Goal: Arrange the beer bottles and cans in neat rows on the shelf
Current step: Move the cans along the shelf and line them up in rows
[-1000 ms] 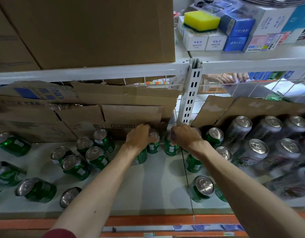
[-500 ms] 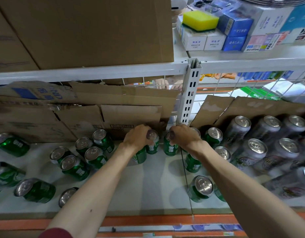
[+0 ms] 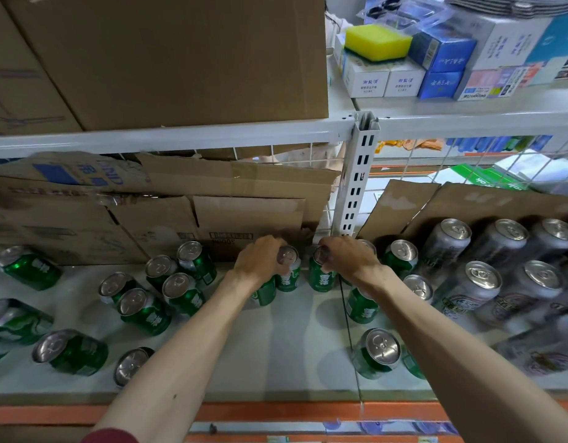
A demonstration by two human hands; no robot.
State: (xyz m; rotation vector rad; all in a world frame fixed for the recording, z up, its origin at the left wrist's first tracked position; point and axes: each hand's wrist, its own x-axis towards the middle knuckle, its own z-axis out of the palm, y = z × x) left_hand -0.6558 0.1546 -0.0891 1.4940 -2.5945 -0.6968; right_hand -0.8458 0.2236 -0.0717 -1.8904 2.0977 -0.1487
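Note:
Several green beer cans stand scattered on the white shelf (image 3: 292, 353). My left hand (image 3: 260, 259) grips the top of one green can (image 3: 289, 276) at the back, near the cardboard. My right hand (image 3: 348, 257) grips the top of a neighbouring green can (image 3: 322, 278) by the upright post. A further green can (image 3: 265, 294) stands partly hidden under my left wrist. A cluster of green cans (image 3: 177, 282) stands to the left. Taller silver cans (image 3: 474, 282) stand in rows on the right.
Flattened cardboard (image 3: 237, 206) leans along the shelf's back. A white slotted post (image 3: 356, 177) divides the two bays. Large cartons (image 3: 167, 55) and small boxes with a yellow sponge (image 3: 377, 41) fill the upper shelf. An orange rail (image 3: 276, 412) runs along the front edge.
Both hands stay on the same two cans at the back, which have shifted only slightly. The other cans have not moved.

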